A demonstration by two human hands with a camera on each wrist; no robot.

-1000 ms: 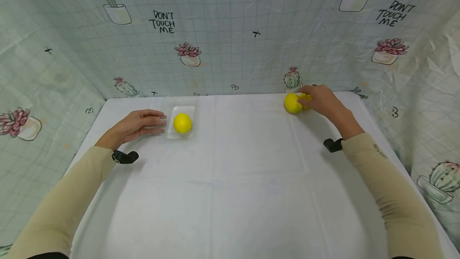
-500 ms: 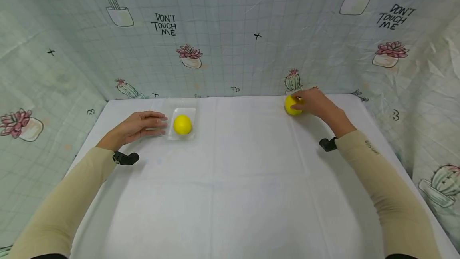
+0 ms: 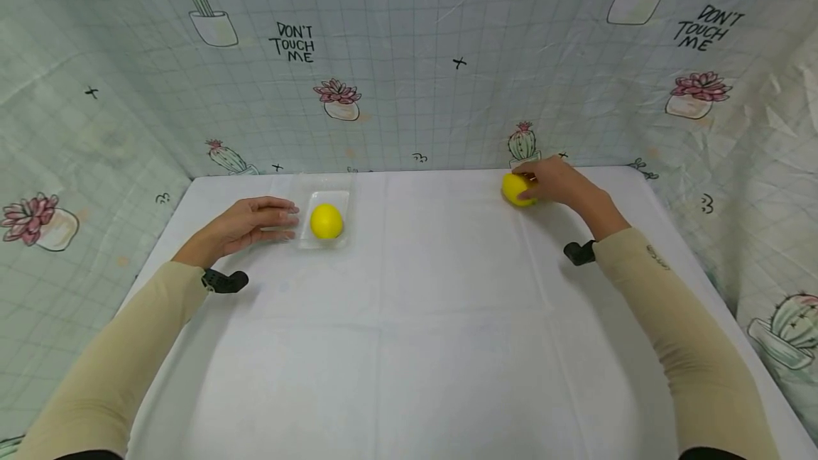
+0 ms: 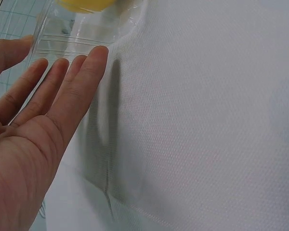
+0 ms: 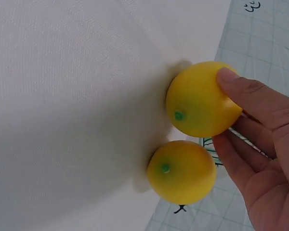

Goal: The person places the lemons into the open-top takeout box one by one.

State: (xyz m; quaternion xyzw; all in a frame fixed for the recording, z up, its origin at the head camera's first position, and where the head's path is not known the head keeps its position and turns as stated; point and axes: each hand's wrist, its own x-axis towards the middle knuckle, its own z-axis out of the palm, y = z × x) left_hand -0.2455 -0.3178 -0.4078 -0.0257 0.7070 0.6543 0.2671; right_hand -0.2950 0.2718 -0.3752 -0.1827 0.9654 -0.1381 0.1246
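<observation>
My right hand [image 3: 562,179] pinches a yellow lemon [image 3: 515,190] at the back right of the table, thumb on one side and fingers on the other. In the right wrist view, that lemon [image 5: 197,103] shows a green tip, and a second lemon [image 5: 181,172] sits right beside it. The head view does not show this second one clearly, as my hand covers it. At the back left, a third lemon [image 3: 326,221] lies in a clear plastic tray [image 3: 307,241]. My left hand [image 3: 246,226] has its fingers extended at the tray's left side; I cannot tell whether they touch it.
A white cloth [image 3: 409,346] covers the table. Behind it and on both sides hangs a pale checked curtain [image 3: 409,91] printed with potted plants. The tray stands near the table's back edge.
My right hand has moved slightly left over the lemons and has closed on the left one, which has shifted and tilted a little. The left hand stays where it was.
</observation>
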